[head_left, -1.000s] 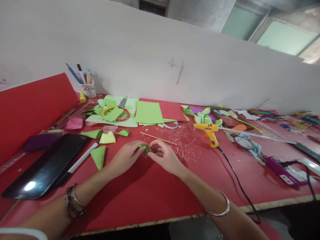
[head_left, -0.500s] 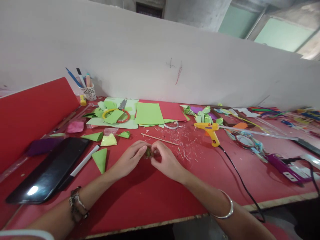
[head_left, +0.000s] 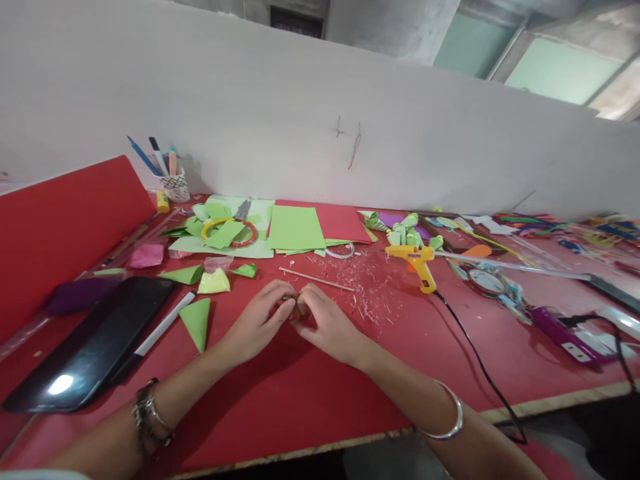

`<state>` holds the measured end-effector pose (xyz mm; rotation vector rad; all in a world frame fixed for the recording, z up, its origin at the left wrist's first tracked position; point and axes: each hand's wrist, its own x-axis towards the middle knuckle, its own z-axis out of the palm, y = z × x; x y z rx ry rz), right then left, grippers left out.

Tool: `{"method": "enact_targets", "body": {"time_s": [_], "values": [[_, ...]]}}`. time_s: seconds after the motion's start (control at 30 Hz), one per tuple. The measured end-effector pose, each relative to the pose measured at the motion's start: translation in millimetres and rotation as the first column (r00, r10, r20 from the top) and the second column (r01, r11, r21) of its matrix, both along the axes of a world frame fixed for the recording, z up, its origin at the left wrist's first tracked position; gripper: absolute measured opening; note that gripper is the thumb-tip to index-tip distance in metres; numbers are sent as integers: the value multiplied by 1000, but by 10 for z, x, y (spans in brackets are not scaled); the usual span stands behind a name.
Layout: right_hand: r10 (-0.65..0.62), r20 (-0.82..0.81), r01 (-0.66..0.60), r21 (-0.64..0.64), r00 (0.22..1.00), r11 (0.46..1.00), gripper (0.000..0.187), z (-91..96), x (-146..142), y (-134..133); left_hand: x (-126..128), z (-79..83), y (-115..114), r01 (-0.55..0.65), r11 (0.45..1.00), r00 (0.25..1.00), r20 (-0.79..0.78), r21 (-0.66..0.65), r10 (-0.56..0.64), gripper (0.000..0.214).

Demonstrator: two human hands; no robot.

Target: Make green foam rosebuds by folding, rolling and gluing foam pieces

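Grasps a green piece in the fingertips of left hand and right hand, mostly hiding it from view. Holds it over the red table, in front of a stick. Has a green triangle near the left hand, beside a marker and a black slab. Has a yellow glue gun off to the right, well apart from both hands, and scissors at the back among green scraps.

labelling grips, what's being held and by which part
A small greenish piece, between the left hand and right hand; they cover too much to tell which part.
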<state>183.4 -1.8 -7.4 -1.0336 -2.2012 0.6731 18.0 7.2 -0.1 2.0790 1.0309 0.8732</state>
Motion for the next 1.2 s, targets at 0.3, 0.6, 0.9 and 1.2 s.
{"method": "enact_targets", "body": {"time_s": [0.3, 0.6, 0.9, 1.2], "values": [[-71, -175, 55, -95, 982, 994, 19, 7, -52, -14, 7, 11, -18, 48, 999, 999, -22, 11, -48, 21], [-91, -190, 71, -110, 978, 991, 13, -32, -46, 9, 24, -19, -31, 4, 1000, 1000, -15, -14, -5, 17], [-67, -230, 39, -127, 971, 991, 11, 5, -36, 14, 5, -55, -4, 2, 995, 1000, 19, -95, -1, 17], [-127, -263, 66, -229, 956, 971, 14, -20, -17, 34, -13, -101, 38, -45, 977, 991, 114, -210, 70, 22]]}}
